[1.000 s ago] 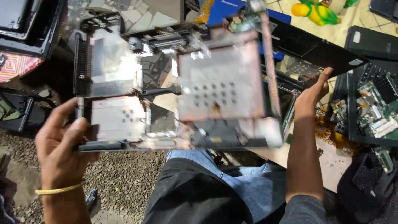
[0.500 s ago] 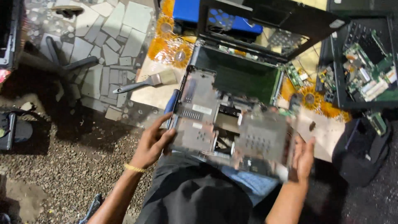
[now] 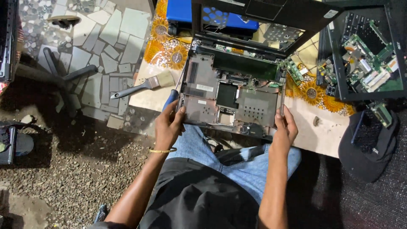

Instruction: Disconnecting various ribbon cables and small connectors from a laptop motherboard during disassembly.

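Light fell brightest on the stripped laptop base between the hands, and the picture was sharp. Left of that grip, the gravel ground sank into deep shadow.

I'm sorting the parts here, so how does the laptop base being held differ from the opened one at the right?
The held laptop base has grey metal shielding; the right-hand base shows bare green circuit boards. The left hand and right hand grip the first; nobody touches the second. Both are opened, dark-framed chassis.

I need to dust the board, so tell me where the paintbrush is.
In the head view, the paintbrush lies at the table's left edge, bristles on the table, dark handle overhanging the paving, just left of the opened laptop base and above the left hand.
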